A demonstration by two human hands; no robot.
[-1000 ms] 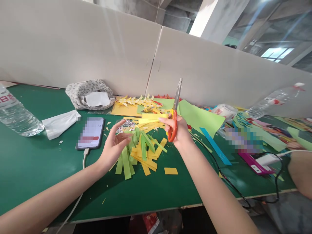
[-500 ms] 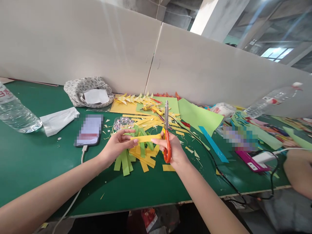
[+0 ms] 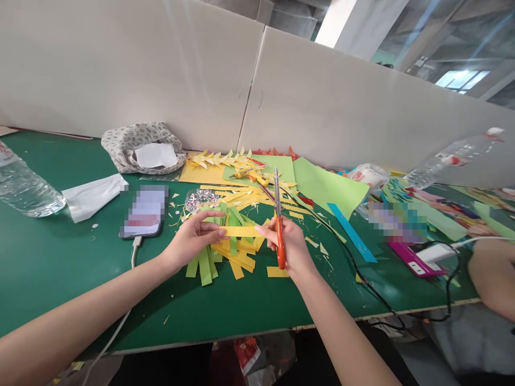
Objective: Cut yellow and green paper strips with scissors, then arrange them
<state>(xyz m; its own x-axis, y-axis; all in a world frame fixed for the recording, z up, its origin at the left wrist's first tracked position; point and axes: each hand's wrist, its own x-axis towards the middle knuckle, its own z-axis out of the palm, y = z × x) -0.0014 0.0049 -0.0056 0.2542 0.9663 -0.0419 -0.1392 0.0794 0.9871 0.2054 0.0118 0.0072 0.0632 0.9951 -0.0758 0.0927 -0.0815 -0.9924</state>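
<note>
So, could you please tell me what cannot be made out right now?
All in the head view:
Phone screen: blurred by pixelation.
Yellow strip: ends covered by the left hand and right hand.
Some right-hand fingers: partly behind the scissors.
Glittery pieces: too small to count.
Left bottle: cut off by the left edge.
Another person's arm: cut off by the right edge.
</note>
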